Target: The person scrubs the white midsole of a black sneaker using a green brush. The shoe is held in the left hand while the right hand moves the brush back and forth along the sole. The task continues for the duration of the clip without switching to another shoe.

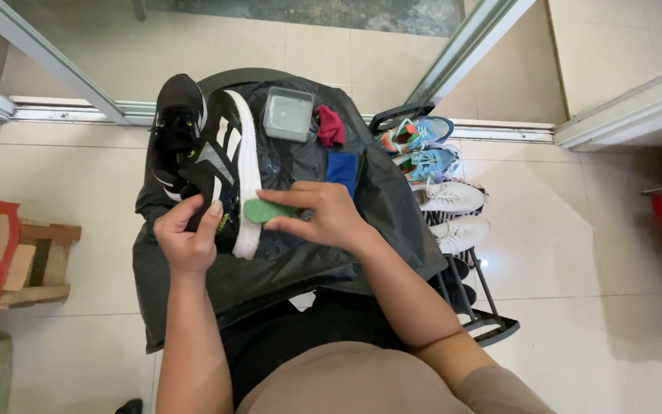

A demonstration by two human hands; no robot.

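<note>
Shoe-cleaning in progress: left hand (187,241) is gripping the black-and-white sneaker (227,172) lying on the black plastic sheet (285,264), right hand (325,215) is pinching a green sponge (266,210) against its white sole, while the second black shoe (176,123) is lying untouched beside it.

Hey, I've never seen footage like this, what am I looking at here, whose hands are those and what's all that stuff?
One picture, from a camera worn on a person's head, looking down at their own bare hands. The left hand holds a black and white sneaker on its side. The right hand presses a small green pad against its white sole. Underneath lies a black plastic sheet with a second black sneaker, a grey box, a red cloth and a blue cloth. A shoe rack stands right.
</note>
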